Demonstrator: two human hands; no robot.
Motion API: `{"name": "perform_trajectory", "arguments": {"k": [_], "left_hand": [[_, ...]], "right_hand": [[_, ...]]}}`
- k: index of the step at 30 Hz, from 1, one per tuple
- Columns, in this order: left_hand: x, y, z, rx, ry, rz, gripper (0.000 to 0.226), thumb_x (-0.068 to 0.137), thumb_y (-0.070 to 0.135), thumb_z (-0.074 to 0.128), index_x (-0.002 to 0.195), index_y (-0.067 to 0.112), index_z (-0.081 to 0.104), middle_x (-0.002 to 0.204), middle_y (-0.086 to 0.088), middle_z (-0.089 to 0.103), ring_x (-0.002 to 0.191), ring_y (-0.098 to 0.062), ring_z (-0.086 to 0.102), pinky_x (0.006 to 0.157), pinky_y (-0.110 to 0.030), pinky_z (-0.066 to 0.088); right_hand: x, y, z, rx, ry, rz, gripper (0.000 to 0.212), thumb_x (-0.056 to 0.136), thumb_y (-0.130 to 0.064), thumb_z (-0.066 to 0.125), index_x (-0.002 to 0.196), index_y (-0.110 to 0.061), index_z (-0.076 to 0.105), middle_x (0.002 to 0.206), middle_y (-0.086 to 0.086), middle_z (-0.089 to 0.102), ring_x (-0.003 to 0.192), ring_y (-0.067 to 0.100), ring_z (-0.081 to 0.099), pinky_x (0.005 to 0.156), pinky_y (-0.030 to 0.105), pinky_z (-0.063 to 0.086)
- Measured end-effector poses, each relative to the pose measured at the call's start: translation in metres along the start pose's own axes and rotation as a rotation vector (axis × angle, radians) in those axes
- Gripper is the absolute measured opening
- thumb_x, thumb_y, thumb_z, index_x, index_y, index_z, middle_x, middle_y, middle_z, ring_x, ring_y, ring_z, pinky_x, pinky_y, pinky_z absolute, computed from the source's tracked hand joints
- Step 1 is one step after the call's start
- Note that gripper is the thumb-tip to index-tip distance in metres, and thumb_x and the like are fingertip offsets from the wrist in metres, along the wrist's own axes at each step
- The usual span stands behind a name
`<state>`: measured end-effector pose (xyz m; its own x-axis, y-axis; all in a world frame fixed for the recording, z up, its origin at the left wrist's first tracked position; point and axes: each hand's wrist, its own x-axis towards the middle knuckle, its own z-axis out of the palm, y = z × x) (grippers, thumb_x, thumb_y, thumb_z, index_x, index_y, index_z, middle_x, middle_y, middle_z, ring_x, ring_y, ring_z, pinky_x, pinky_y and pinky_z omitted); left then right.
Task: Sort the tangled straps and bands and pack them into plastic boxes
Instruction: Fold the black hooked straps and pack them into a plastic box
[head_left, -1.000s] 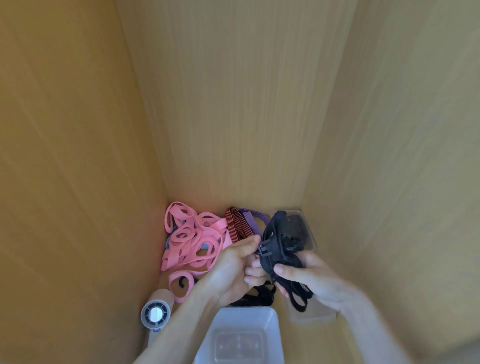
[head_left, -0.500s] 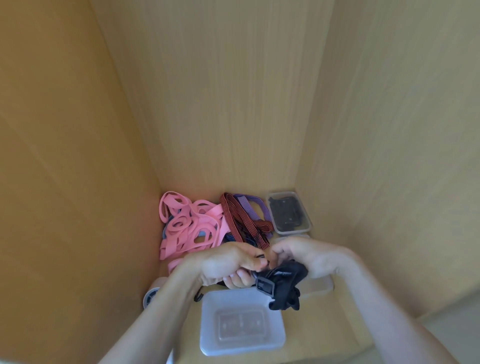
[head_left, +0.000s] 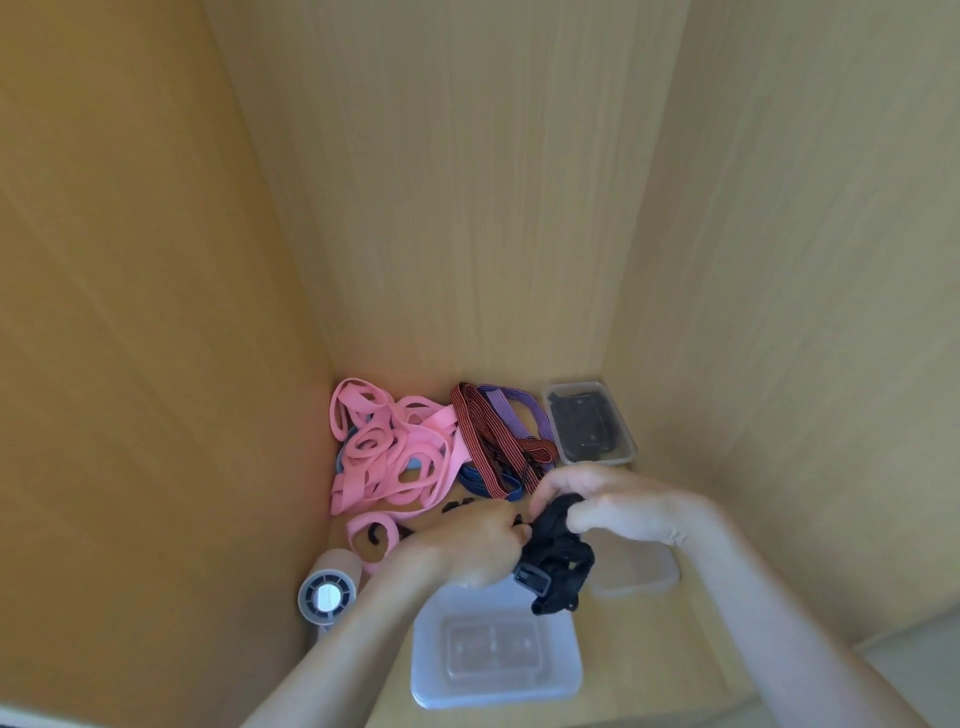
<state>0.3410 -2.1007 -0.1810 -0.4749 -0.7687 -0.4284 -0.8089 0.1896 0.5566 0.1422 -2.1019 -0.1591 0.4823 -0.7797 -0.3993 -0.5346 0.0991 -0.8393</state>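
A bundle of black straps (head_left: 558, 564) with a plastic buckle hangs between both hands above an empty clear plastic box (head_left: 496, 644) at the front. My right hand (head_left: 618, 501) grips the top of the bundle with curled fingers. My left hand (head_left: 480, 543) pinches the bundle's left side. Behind them lies a pile of pink bands (head_left: 395, 452), a red-and-black striped strap (head_left: 488, 441), a purple strap (head_left: 511, 415) and a blue band (head_left: 480, 478). A second clear box (head_left: 589, 423) at the back right holds black straps.
Wooden walls close in on the left, back and right. A white cylinder (head_left: 330, 590) with a round grey end lies at the front left. A clear lid (head_left: 636, 569) rests right of the hands. A small black strap piece (head_left: 457, 505) lies by the pink bands.
The black bundle has come down from in front of the back right box to just above the front box, and both hands moved with it. That back box now shows fully.
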Motion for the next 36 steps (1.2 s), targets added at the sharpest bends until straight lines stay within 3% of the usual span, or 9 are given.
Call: {"name": "perform_trajectory", "arguments": {"k": [3,6,9,12,16,20,29,34,36], "left_hand": [[0.008,-0.008,0.004,0.031,0.156,-0.133,0.030,0.105,0.033,0.037,0.093,0.012,0.055,0.101,-0.013,0.061,0.091,-0.030,0.058,0.077,-0.044,0.043],[0.015,-0.018,0.003,-0.276,0.244,-0.176,0.028,0.105,0.034,0.041,0.084,0.018,0.052,0.086,-0.004,0.057,0.073,-0.016,0.050,0.065,-0.033,0.035],[0.015,-0.026,0.004,-0.686,0.213,-0.211,0.031,0.106,0.026,0.040,0.077,0.013,0.045,0.055,0.003,0.040,0.043,-0.012,0.033,0.044,-0.024,0.026],[0.009,-0.027,0.010,-1.010,0.168,-0.251,0.027,0.105,0.022,0.039,0.078,0.017,0.040,0.051,0.004,0.029,0.041,-0.010,0.017,0.038,-0.020,0.015],[0.003,-0.029,0.018,-1.213,0.078,-0.244,0.026,0.103,0.018,0.035,0.077,0.022,0.037,0.054,0.004,0.023,0.044,-0.009,0.013,0.038,-0.020,0.012],[-0.006,-0.034,0.029,-1.326,0.020,-0.316,0.033,0.103,0.024,0.037,0.070,0.024,0.038,0.054,0.006,0.019,0.043,-0.008,0.011,0.035,-0.018,0.011],[-0.033,-0.051,0.040,-1.279,-0.006,-0.305,0.041,0.098,0.054,0.050,0.074,0.021,0.049,0.060,0.003,0.022,0.049,-0.011,0.014,0.038,-0.019,0.015],[-0.045,-0.071,0.044,-1.266,0.149,-0.325,0.038,0.096,0.039,0.055,0.115,0.006,0.062,0.058,-0.002,0.039,0.046,-0.013,0.023,0.040,-0.021,0.022],[-0.053,-0.079,0.049,-1.174,0.263,-0.253,0.029,0.084,0.031,0.061,0.105,0.012,0.067,0.062,-0.004,0.047,0.048,-0.013,0.033,0.044,-0.022,0.026]], "right_hand": [[-0.003,-0.007,0.013,-0.176,0.180,-0.077,0.035,0.082,-0.019,0.067,0.114,-0.035,0.062,0.111,-0.021,0.067,0.105,-0.007,0.060,0.091,0.015,0.046],[-0.005,-0.008,0.040,-0.381,0.391,-0.181,0.052,0.081,-0.027,0.074,0.124,-0.041,0.049,0.117,-0.026,0.060,0.106,-0.013,0.052,0.088,0.004,0.038],[-0.002,0.003,0.065,-0.455,0.434,-0.289,0.066,0.082,-0.025,0.076,0.135,-0.040,0.040,0.129,-0.027,0.048,0.118,-0.012,0.041,0.100,0.010,0.033],[0.005,0.015,0.079,-0.698,0.521,-0.395,0.073,0.080,-0.017,0.078,0.143,-0.023,0.040,0.151,-0.011,0.042,0.141,0.005,0.032,0.124,0.030,0.020],[0.010,0.027,0.093,-0.755,0.656,-0.479,0.067,0.079,-0.004,0.076,0.140,-0.013,0.051,0.147,0.000,0.049,0.140,0.017,0.043,0.122,0.042,0.029],[0.009,0.042,0.102,-0.781,0.699,-0.576,0.051,0.085,-0.003,0.066,0.136,-0.009,0.059,0.141,0.001,0.054,0.130,0.019,0.049,0.114,0.039,0.038],[0.008,0.055,0.133,-0.353,0.707,-0.437,0.056,0.084,0.003,0.070,0.136,-0.016,0.063,0.141,-0.009,0.057,0.127,0.009,0.056,0.096,0.036,0.056],[0.008,0.055,0.141,0.021,0.793,-0.271,0.050,0.084,0.006,0.072,0.123,-0.024,0.069,0.122,-0.015,0.070,0.115,0.003,0.065,0.097,0.030,0.055],[0.010,0.053,0.139,0.356,0.743,-0.144,0.047,0.084,0.007,0.074,0.114,-0.029,0.072,0.109,-0.012,0.076,0.104,0.005,0.070,0.092,0.025,0.057]]}}
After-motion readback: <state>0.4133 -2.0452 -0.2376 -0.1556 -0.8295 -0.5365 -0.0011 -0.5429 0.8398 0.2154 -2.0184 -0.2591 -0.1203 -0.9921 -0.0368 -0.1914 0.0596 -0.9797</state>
